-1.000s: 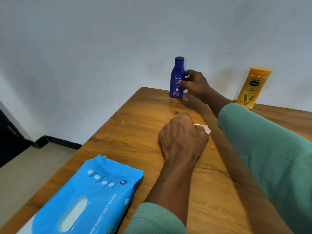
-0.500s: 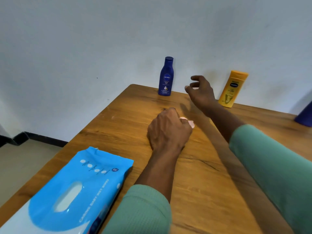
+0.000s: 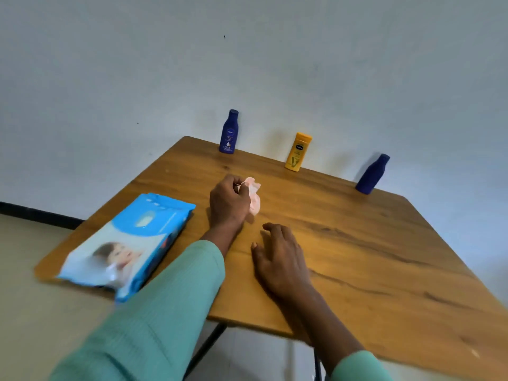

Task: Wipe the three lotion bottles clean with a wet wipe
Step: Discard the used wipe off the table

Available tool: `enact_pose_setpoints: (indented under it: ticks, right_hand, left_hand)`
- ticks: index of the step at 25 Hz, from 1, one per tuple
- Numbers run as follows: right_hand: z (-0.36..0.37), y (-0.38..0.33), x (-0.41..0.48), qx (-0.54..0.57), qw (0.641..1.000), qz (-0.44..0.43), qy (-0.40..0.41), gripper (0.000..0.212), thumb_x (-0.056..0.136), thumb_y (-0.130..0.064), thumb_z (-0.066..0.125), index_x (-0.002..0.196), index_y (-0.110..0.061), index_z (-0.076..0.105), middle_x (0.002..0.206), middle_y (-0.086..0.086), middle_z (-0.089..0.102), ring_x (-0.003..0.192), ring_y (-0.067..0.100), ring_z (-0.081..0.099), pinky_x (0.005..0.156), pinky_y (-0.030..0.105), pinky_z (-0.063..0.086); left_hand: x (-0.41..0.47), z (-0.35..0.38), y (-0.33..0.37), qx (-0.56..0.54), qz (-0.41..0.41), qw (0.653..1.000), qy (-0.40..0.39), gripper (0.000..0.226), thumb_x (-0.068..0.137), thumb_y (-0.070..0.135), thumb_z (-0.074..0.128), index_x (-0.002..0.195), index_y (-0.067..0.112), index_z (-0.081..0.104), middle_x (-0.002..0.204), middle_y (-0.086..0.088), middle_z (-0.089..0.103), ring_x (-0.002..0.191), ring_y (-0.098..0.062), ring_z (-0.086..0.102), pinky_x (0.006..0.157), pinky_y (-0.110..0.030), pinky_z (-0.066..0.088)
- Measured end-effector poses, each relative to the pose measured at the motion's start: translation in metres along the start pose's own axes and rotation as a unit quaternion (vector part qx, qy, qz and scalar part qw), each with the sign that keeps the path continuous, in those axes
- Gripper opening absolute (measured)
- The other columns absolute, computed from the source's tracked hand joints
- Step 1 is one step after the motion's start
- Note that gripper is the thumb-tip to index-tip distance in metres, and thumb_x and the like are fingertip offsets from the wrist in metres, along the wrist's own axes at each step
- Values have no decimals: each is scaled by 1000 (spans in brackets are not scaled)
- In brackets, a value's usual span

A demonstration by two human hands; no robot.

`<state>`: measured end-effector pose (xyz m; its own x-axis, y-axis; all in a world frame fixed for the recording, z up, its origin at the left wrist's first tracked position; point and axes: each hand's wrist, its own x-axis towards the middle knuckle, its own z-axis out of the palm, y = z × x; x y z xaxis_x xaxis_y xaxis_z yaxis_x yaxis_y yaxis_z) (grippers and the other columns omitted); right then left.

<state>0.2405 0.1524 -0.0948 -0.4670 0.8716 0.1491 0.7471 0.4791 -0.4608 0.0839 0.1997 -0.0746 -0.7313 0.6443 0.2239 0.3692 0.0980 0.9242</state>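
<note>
Wipe [image 3: 254, 198] ready, bottles [image 3: 297, 152] waiting.
I'm watching left hand [image 3: 228, 204] clamping bunched wipe for rubbing; right hand [image 3: 277, 259] lying slack, fingers apart, on counter [image 3: 357, 243], free to steady; bottles standing along far edge.

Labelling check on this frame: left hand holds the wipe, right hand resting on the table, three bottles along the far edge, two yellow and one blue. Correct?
Colours are swapped: the head view shows one yellow bottle between a labelled blue bottle and a plain blue bottle. The left hand does hold the wipe, and the right hand rests on the table.
</note>
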Motion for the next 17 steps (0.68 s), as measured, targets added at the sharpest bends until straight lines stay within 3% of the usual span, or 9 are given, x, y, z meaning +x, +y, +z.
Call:
enact_pose_setpoints:
  ticks: [2, 4, 6, 9, 14, 17]
  right_hand:
    - [4, -2, -14, -56, 998, 1, -31, 60, 105, -55, 40, 157, -26, 34, 165, 1, 33, 152, 20, 30, 125, 43, 26]
    - [3, -7, -29, -82, 995, 9, -58, 65, 106, -59, 32, 162, -25, 27, 172, 3, 22, 159, 23, 16, 129, 46, 16]
    - [2, -13, -42, -100, 993, 8, -67, 68, 106, -61, 28, 163, -25, 23, 173, 4, 17, 160, 25, 11, 129, 48, 13]
    - [-2, -20, -54, -112, 991, 10, -72, 69, 106, -61, 29, 163, -23, 24, 173, 6, 18, 160, 28, 11, 128, 49, 13]
    - [4, -23, -48, -109, 993, 15, -46, 61, 104, -52, 40, 157, -22, 35, 167, 9, 30, 156, 30, 22, 126, 51, 21]
    - [14, -18, -26, -95, 994, -32, -34, 62, 96, -54, 41, 151, -25, 40, 161, 6, 35, 153, 25, 26, 124, 48, 24]
  left_hand:
    - [-36, -30, 4, -25, -41, 999, -4, 11, 98, 25, 68, 108, 20, 71, 109, 1, 72, 98, -15, 65, 78, -29, 50]
    - [-71, -67, 13, -48, -28, 998, 5, 11, 97, 25, 69, 105, 19, 73, 104, 2, 73, 94, -14, 64, 76, -27, 46]
    - [-99, -103, 17, -59, 3, 998, 13, 8, 97, 26, 70, 102, 21, 72, 100, 5, 72, 93, -12, 65, 77, -28, 51]
    - [-123, -134, 17, -6, 32, 999, -23, 7, 96, 28, 71, 103, 25, 70, 98, 7, 71, 93, -13, 67, 81, -33, 59]
    - [-130, -133, 7, 47, 59, 994, -82, 14, 95, 24, 71, 109, 24, 69, 100, 10, 69, 96, -9, 66, 71, -17, 51]
    - [-101, -113, 1, 27, 41, 993, -109, 10, 92, 24, 73, 100, 28, 71, 93, 12, 72, 88, -9, 72, 79, -35, 63]
